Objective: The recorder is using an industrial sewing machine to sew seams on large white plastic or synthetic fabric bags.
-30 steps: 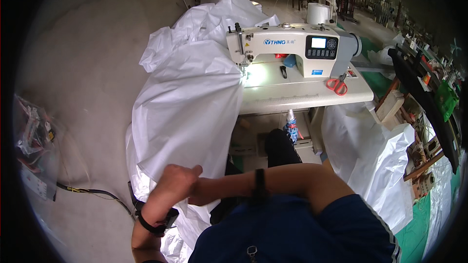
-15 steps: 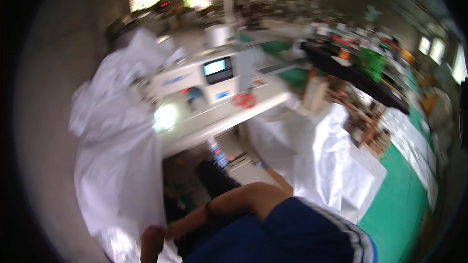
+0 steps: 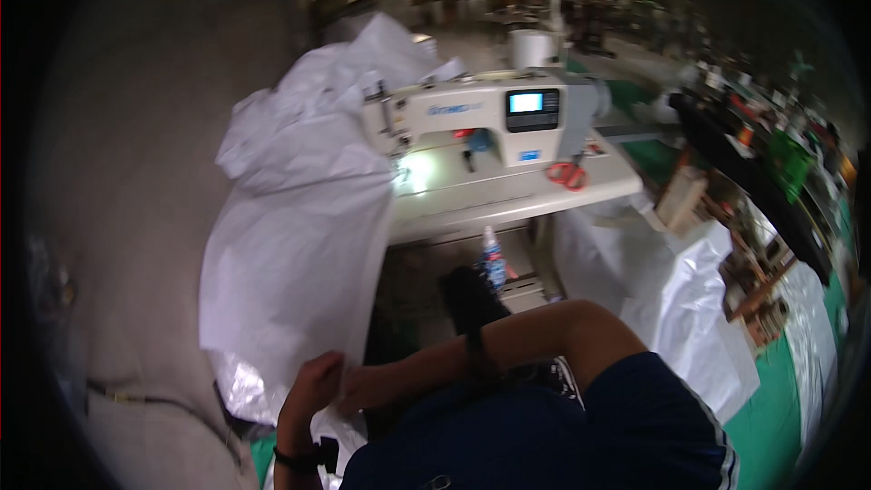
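Observation:
A long white sheet (image 3: 290, 263) of fabric-like material hangs from the left end of a white sewing machine (image 3: 535, 132) down toward my lap. My left hand (image 3: 315, 387) is closed at the lower edge of this sheet, its fingers curled. Close beside it, my right hand (image 3: 365, 388) is also closed at the sheet's edge, its arm reaching across my body. Blur and shadow hide the fingertips. The machine's lamp lights the needle area, where the sheet's upper part lies bunched alongside.
Red-handled scissors (image 3: 567, 175) lie on the machine table (image 3: 508, 204). A bottle (image 3: 493, 259) with a blue label stands below. More white sheeting (image 3: 626, 263) drapes on the right, near a dark padded board (image 3: 753, 186). A cable (image 3: 172, 404) crosses the floor at left.
My view has turned left, so the machine and sheet sit farther right in the picture. Both hands stay close together at the sheet's edge; more of my left forearm shows.

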### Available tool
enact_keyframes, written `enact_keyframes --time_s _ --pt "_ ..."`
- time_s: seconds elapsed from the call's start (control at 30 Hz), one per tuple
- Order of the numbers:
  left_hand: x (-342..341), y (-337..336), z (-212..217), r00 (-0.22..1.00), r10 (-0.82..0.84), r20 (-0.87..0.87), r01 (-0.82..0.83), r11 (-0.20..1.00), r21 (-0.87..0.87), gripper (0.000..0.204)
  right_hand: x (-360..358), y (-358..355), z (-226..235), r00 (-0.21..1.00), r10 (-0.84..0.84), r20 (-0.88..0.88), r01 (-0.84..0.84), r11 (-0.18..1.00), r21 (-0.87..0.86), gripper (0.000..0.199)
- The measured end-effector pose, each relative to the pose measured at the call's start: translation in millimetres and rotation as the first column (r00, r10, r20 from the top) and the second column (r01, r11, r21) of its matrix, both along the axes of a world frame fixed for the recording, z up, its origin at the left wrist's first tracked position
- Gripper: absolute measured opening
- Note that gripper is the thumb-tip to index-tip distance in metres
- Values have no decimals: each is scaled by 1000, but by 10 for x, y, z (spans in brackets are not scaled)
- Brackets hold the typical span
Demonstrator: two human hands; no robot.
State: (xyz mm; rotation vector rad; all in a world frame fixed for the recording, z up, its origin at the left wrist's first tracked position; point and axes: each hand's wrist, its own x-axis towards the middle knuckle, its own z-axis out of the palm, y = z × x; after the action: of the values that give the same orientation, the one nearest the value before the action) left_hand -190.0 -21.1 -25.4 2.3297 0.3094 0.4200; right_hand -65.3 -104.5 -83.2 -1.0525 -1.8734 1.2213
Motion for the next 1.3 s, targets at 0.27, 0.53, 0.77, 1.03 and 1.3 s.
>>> enact_keyframes --time_s 0.27,0.53,0.77,1.03,1.3 --pt "72 -172 126 948 130 -292 -185 968 -171 28 -160 -154 292 923 380 69 -381 924 13 40" --pt "85 -426 38 908 179 -379 -319 882 -348 28 1334 -169 665 980 167 -107 -198 780 -593 22" --pt "466 -709 156 954 -241 -180 189 946 -265 12 2765 734 665 112 -750 652 808 451 379 33" --pt "576 -559 128 953 -236 -190 190 954 -234 12 2613 1017 322 -153 -640 753 689 477 546 29" --pt "835 -380 87 935 43 -353 -171 925 -339 17 2383 704 278 -2 -760 649 803 386 455 57"
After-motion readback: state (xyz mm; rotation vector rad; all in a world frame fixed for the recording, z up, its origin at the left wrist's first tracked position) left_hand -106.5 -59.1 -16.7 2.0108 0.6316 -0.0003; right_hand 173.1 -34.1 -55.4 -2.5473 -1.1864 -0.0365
